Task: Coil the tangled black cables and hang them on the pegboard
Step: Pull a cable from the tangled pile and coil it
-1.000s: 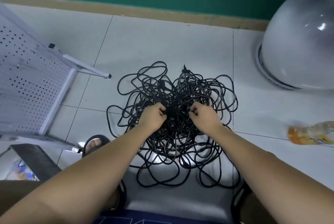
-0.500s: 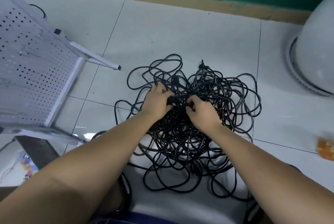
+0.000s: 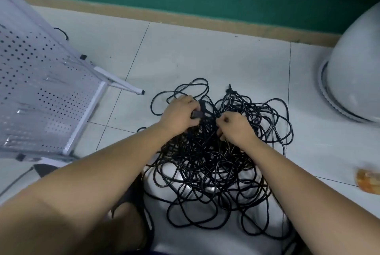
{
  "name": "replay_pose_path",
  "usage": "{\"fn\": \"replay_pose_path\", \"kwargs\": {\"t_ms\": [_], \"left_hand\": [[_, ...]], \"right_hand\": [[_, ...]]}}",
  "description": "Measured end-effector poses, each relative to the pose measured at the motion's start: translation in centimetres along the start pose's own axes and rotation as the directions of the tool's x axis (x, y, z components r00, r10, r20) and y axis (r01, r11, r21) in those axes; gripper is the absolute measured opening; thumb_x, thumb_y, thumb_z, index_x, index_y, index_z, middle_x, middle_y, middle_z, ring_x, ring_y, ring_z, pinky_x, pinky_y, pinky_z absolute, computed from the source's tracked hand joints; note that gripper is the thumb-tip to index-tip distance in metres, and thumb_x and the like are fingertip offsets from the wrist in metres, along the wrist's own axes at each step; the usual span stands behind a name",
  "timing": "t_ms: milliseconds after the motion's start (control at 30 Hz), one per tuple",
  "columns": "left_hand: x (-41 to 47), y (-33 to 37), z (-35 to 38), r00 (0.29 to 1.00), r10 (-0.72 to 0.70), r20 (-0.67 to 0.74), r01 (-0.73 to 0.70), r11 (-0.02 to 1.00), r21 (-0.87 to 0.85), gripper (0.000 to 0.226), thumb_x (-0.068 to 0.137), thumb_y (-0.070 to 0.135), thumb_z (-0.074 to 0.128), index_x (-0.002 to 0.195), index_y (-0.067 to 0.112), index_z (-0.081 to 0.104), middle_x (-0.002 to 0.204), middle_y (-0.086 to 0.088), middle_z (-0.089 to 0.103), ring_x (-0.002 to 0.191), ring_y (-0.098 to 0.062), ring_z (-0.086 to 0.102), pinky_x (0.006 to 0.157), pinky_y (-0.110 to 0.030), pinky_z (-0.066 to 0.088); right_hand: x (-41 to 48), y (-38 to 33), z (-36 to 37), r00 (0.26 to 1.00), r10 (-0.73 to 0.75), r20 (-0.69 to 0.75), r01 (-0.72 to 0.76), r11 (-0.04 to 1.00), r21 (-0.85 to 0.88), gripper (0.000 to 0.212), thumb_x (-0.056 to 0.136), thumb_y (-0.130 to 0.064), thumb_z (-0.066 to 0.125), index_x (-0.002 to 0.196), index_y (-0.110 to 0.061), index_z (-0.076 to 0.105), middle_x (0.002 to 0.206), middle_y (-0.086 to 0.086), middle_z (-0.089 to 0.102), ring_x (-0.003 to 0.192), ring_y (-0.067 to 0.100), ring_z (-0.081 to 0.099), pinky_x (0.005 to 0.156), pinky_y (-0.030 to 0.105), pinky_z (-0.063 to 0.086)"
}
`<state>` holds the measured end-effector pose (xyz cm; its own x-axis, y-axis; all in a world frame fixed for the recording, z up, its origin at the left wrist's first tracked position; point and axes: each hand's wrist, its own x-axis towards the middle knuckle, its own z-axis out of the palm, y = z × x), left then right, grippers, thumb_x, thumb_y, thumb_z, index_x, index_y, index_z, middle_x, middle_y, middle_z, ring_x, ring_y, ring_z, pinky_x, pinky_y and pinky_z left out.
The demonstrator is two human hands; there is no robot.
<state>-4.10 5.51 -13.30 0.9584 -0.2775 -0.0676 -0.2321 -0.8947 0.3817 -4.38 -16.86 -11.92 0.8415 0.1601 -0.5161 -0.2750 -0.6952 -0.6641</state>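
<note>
A big tangle of black cables (image 3: 207,164) lies on the pale tiled floor in front of me. My left hand (image 3: 178,113) sits on the far left part of the pile and grips a black plug (image 3: 196,114) between fingers and thumb. Just to its right, my right hand (image 3: 234,129) has its fingers curled into the strands and pinches a cable. The white pegboard (image 3: 41,98) stands tilted on its frame at the left, with several metal hooks on it.
A large pale rounded object (image 3: 355,73) stands at the right. An orange wrapper (image 3: 368,180) lies on the floor at the right edge. A green wall with a tan skirting runs along the back. My foot in a sandal (image 3: 127,219) is below the pile.
The view shifted, so the pile sits further right and lower. My left hand has taken hold of a black plug at the pile's top; my right hand stays gripping strands beside it.
</note>
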Motion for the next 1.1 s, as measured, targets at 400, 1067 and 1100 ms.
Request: {"fn": "replay_pose_path", "kwargs": {"t_ms": [400,1067,1100], "left_hand": [[-3.2,10.5,-18.6,0.947,0.111,-0.301,-0.137,0.988,-0.067,0.022,0.083,0.035,0.079,0.100,0.025,0.070,0.093,0.011,0.070,0.090,-0.015,0.064,0.086,-0.044,0.055],[-9.2,22.7,-27.6,0.946,0.008,-0.326,-0.182,0.842,-0.508,0.045,0.090,0.038,0.084,0.122,0.025,0.055,0.110,0.006,0.070,0.095,-0.007,0.067,0.082,-0.015,0.049],[-8.8,23.0,-27.5,0.948,-0.010,-0.317,-0.166,0.837,-0.522,0.049,0.090,0.038,0.084,0.126,0.025,0.054,0.113,0.006,0.068,0.096,-0.009,0.067,0.084,-0.017,0.051]], "right_hand": [[-10.5,-13.5,-8.7,0.991,-0.016,0.136,-0.079,0.741,0.667,0.063,0.115,-0.054,0.039,0.117,0.001,0.069,0.098,0.019,0.082,0.088,0.030,0.082,0.072,0.035,0.061],[-30.0,-21.9,-23.3,0.917,-0.370,-0.151,0.394,0.773,0.497,0.024,0.103,-0.018,0.054,0.101,-0.006,0.075,0.084,0.008,0.072,0.074,0.022,0.068,0.068,0.029,0.056],[-30.9,-22.2,-23.9,0.902,-0.404,-0.154,0.424,0.759,0.494,0.024,0.104,-0.018,0.053,0.101,-0.006,0.074,0.083,0.007,0.070,0.073,0.022,0.067,0.069,0.029,0.056]]}}
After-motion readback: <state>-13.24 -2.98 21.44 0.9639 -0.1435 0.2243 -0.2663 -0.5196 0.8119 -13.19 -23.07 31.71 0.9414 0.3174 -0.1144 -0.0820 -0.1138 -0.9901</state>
